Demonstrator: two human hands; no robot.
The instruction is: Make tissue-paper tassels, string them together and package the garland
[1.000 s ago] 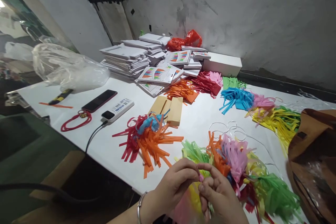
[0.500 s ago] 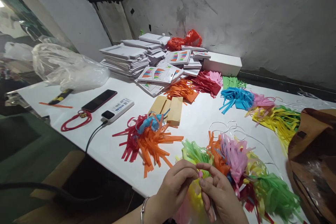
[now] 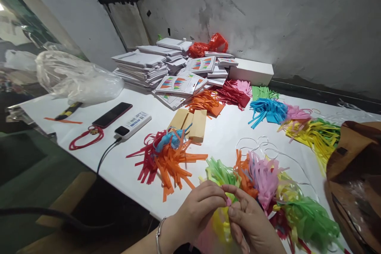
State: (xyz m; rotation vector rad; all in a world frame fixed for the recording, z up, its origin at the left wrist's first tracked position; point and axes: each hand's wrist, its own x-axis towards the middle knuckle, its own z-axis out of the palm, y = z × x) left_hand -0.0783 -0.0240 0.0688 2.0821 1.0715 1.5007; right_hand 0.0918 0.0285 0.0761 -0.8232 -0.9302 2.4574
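Both hands meet at the near edge of the table, fingertips almost touching. My left hand (image 3: 205, 204), with a bangle at the wrist, pinches at a small twisted bit of pink tissue paper (image 3: 228, 201). My right hand (image 3: 247, 214) has its thumb and bent index finger closed on that same pink bit. Below them hangs a yellow and pink tissue tassel (image 3: 222, 222), partly hidden by the hands. Right behind lie a light green tassel (image 3: 222, 172), an orange tassel (image 3: 244, 172) and a pink tassel (image 3: 266, 176), with a green tassel (image 3: 312, 216) further right.
Loose red, blue and orange tassels (image 3: 171, 162) lie left of my hands, by tan cardboard pieces (image 3: 198, 125). Behind are stacked white packets (image 3: 143, 61) and fringed paper bundles (image 3: 268, 111). A phone (image 3: 112, 114), power bank (image 3: 132, 125), cutter (image 3: 69, 111) and brown bag (image 3: 354, 174) flank the table.
My left hand has rolled slightly over the pink bit, its fingers now further down. The rest of the table stays as it was, with a slight shift of the view.
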